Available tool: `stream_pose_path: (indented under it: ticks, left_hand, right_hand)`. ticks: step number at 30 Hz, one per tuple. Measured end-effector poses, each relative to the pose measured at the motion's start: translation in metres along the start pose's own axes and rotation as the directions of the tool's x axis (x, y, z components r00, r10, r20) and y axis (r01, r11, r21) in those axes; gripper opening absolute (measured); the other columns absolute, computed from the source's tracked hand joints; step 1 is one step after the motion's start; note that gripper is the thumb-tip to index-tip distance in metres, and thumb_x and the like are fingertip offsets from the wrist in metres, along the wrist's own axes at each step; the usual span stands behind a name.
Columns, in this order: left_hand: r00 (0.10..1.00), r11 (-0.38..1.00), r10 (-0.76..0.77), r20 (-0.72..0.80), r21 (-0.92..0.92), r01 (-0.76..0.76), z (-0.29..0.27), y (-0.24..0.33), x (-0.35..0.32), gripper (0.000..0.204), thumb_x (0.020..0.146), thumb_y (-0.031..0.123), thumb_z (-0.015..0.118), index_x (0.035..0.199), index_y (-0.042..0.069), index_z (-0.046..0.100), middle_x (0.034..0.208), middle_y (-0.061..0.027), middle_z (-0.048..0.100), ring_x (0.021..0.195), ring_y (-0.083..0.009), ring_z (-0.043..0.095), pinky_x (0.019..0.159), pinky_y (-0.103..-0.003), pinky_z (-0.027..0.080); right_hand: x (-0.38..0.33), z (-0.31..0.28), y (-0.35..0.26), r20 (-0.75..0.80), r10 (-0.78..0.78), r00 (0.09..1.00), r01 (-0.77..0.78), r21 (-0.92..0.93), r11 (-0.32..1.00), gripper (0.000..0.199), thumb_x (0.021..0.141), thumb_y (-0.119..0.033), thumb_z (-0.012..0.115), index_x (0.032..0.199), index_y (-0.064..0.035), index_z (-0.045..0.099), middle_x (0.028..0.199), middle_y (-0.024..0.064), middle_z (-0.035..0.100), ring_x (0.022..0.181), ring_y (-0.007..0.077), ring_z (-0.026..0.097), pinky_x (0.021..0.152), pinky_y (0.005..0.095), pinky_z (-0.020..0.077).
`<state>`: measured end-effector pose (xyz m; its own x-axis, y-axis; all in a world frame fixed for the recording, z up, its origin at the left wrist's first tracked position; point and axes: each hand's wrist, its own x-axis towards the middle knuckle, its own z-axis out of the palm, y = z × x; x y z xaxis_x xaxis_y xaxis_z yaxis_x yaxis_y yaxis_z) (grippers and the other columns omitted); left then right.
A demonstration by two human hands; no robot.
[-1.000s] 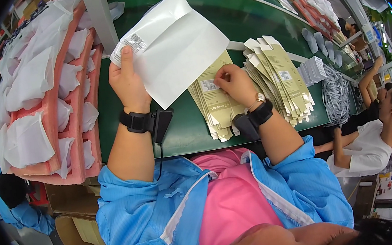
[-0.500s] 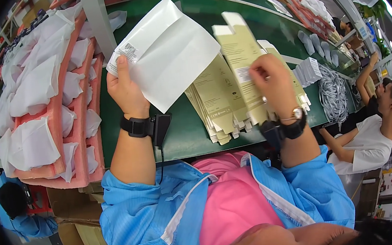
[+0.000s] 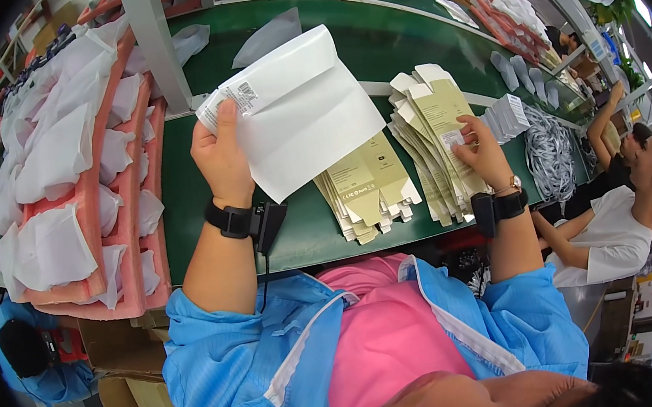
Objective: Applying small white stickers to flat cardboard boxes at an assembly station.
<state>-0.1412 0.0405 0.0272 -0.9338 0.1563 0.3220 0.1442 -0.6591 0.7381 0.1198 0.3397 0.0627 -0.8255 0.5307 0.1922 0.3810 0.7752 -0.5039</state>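
Note:
My left hand (image 3: 224,152) pinches a large white label sheet (image 3: 304,110) by its left edge, thumb on top; a few printed labels remain in that corner, while most of the sheet is blank. Below its lower right edge lies a stack of flat, olive-beige cartons (image 3: 364,187), partly covered by the sheet. Farther right is a second fanned stack of such cartons (image 3: 433,168). My right hand (image 3: 483,151) rests on the top carton (image 3: 441,108) there, beside a small white label (image 3: 452,138), its fingers loosely bent and apart.
Pink foam trays (image 3: 97,219) with white-wrapped items are piled at the left, beside a metal post (image 3: 158,46). Right of the cartons sit a small stack of white cards (image 3: 506,117) and a heap of grey cables (image 3: 549,152). A person in a white shirt (image 3: 611,233) sits at the right.
My right hand has moved right with a carton, which now lies on the right-hand stack. The label sheet in my left hand has come lower and slightly right.

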Motion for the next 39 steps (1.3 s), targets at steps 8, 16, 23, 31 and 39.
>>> stream_pose_path:
  ticks: [8, 16, 23, 31, 39]
  left_hand:
    - [0.997, 0.994, 0.013, 0.07, 0.106, -0.02, 0.003, -0.003, -0.006, 0.024, 0.088, 0.019, 0.062, 0.1, -0.002, 0.061, 0.093, -0.003, 0.063, 0.08, -0.0076, 0.056, 0.071, -0.021, 0.045]
    - [0.96, 0.968, 0.021, 0.281, 0.235, -0.09, 0.006, 0.002, -0.016, 0.019, 0.085, 0.015, 0.065, 0.094, -0.001, 0.063, 0.084, -0.0002, 0.06, 0.073, -0.0056, 0.052, 0.064, -0.02, 0.042]
    - [0.903, 0.924, 0.06, 0.426, 0.318, -0.211, 0.007, 0.011, -0.017, 0.019, 0.087, 0.017, 0.062, 0.089, -0.002, 0.064, 0.08, 0.0005, 0.058, 0.07, -0.0057, 0.05, 0.061, -0.021, 0.041]
    - [0.98, 0.994, -0.035, 0.194, 0.104, 0.015, -0.002, -0.003, -0.007, 0.028, 0.093, 0.024, 0.052, 0.091, -0.003, 0.061, 0.083, -0.0035, 0.06, 0.071, -0.0096, 0.053, 0.063, -0.023, 0.042]
    - [0.968, 0.972, -0.117, -0.223, -0.227, 0.066, -0.005, 0.017, 0.012, 0.037, 0.095, 0.029, 0.042, 0.103, -0.004, 0.055, 0.098, -0.012, 0.06, 0.084, -0.0196, 0.06, 0.073, -0.03, 0.048]
  right_hand:
    - [-0.006, -0.008, -0.094, -0.038, -0.249, 0.968, 0.248, -0.026, 0.968, 0.052, 0.074, -0.005, 0.067, 0.122, -0.01, 0.049, 0.111, 0.0099, 0.052, 0.096, 0.0211, 0.051, 0.077, 0.0303, 0.0461]
    - [0.021, 0.026, -0.199, -0.034, -0.712, 0.702, 0.709, -0.063, 0.702, 0.041, 0.073, -0.007, 0.068, 0.112, -0.0101, 0.058, 0.108, 0.0097, 0.054, 0.099, 0.0265, 0.051, 0.081, 0.0328, 0.0458]
    - [0.052, 0.059, -0.221, -0.145, -0.843, 0.518, 0.817, -0.211, 0.537, 0.028, 0.068, -0.006, 0.069, 0.095, -0.0077, 0.063, 0.094, 0.0056, 0.058, 0.093, 0.0252, 0.054, 0.078, 0.0337, 0.0463]
    - [0.037, 0.063, -0.21, -0.207, -0.861, 0.465, 0.843, -0.193, 0.502, 0.019, 0.067, -0.002, 0.069, 0.085, -0.0064, 0.063, 0.083, 0.0046, 0.059, 0.081, 0.0248, 0.057, 0.071, 0.0319, 0.0473]
    - [0.02, 0.078, -0.155, -0.089, -0.164, 0.982, 0.179, 0.703, 0.688, 0.011, 0.079, -0.005, 0.067, 0.088, -0.0027, 0.06, 0.082, -0.0002, 0.06, 0.072, 0.0074, 0.054, 0.063, 0.0208, 0.0422]
